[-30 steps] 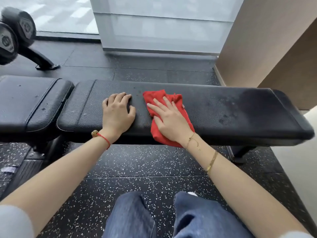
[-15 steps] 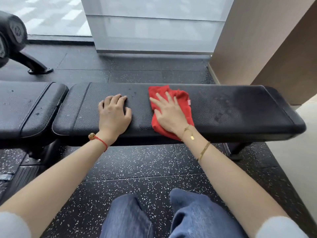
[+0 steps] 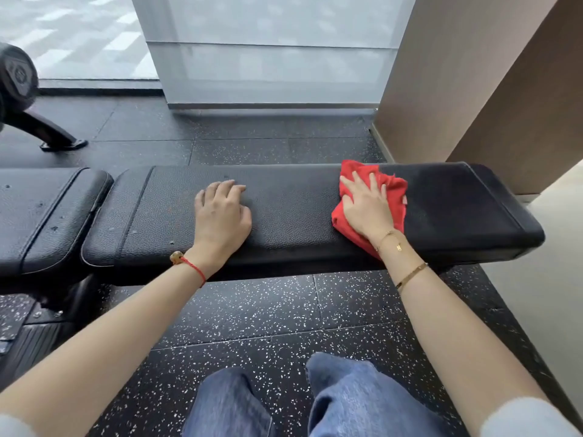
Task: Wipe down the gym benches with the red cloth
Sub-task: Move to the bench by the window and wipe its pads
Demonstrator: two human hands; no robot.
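A long black padded gym bench [image 3: 293, 197] runs across the view in front of me. My right hand [image 3: 367, 208] lies flat, fingers spread, pressing the red cloth [image 3: 394, 192] onto the right part of the pad; the cloth drapes over the near edge. The pad right of the cloth looks darker. My left hand [image 3: 222, 216] rests palm-down on the middle of the bench with nothing under it. A second black pad [image 3: 41, 212] adjoins the bench on the left.
Speckled black rubber floor [image 3: 268, 316] lies beneath the bench. A dumbbell rack leg [image 3: 47, 134] and a dumbbell [image 3: 15, 77] stand far left. A brown wall [image 3: 473, 83] rises at right, a frosted glass panel [image 3: 268, 58] behind. My jeans-clad knees [image 3: 315, 402] are below.
My right hand has slid the red cloth rightward along the bench toward its right end. My left hand has stayed planted on the pad.
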